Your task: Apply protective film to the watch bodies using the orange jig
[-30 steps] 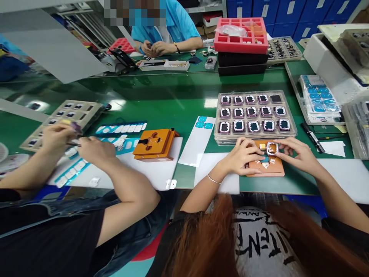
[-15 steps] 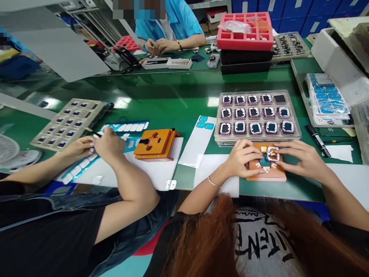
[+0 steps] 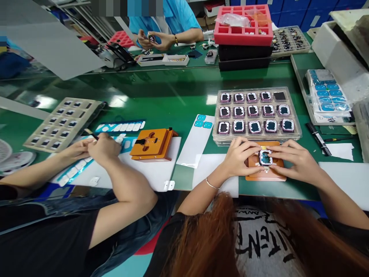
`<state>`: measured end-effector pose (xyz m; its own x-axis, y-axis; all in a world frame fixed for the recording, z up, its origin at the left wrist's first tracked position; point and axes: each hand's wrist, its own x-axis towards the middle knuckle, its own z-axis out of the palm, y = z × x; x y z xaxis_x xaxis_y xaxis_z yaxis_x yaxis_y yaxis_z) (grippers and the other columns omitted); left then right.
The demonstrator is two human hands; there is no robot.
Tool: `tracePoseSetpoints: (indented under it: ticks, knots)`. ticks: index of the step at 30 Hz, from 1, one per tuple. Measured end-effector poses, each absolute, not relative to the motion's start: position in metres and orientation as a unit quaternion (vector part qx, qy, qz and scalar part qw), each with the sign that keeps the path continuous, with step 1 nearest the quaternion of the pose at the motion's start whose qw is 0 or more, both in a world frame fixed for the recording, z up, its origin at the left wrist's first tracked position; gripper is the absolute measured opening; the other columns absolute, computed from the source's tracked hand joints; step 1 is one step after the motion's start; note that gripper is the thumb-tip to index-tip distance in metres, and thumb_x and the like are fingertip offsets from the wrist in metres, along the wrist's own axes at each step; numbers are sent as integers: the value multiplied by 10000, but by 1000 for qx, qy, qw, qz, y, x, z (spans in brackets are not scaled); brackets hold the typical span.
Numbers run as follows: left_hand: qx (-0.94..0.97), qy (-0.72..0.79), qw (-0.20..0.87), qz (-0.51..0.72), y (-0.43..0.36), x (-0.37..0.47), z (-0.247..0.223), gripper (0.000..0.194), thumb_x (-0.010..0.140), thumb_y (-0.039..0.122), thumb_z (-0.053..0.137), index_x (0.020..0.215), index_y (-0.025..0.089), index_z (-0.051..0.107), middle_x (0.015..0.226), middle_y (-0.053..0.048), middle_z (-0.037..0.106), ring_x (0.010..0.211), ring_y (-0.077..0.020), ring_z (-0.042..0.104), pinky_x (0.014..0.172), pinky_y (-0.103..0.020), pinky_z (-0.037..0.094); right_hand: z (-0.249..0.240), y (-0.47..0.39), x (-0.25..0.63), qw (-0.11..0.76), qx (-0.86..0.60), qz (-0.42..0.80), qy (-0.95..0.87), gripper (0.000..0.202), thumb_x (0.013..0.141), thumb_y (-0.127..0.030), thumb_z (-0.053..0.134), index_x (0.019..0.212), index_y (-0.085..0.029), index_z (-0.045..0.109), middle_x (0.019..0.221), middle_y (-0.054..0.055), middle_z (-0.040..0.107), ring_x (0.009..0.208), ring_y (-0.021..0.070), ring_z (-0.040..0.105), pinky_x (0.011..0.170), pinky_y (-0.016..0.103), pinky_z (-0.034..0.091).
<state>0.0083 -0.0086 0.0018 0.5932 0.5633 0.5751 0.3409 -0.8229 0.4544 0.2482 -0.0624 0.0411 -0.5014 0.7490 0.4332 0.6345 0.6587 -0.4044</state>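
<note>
Lower right of centre, the left hand (image 3: pixel 240 157) and right hand (image 3: pixel 298 161) pinch the small metal frame (image 3: pixel 265 157) on the orange jig (image 3: pixel 266 173); press evenly, squarely, keeping fingertips off its centre.

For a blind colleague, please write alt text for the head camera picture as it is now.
Both hands, left hand and right hand, press a small square metal frame onto an orange jig at the edge of a green table. Behind it lies a clear tray of similar frames; a co-worker's hands work on the left.
</note>
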Motion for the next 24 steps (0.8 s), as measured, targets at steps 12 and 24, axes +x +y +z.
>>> tracePoseSetpoints:
  ticks: [12,24]
  knots:
    - [883,264,178,345,-10,7,6,542,781,615,700,1122,194,695,1134,-81,710,1045,-261,500,923,-436,434,37,-65,249,278,-414,115,-859,260,889,-348,676,1136,-298,744,1225,28,715,891,260,605,792,469,584]
    - [891,241,194,332,-6,8,5,448,798,569,729,1033,188,705,1116,-72,693,1053,-256,485,919,-425,427,33,-64,247,271,-406,86,-868,170,895,-341,667,1014,-247,745,1170,44,737,837,253,579,695,429,574]
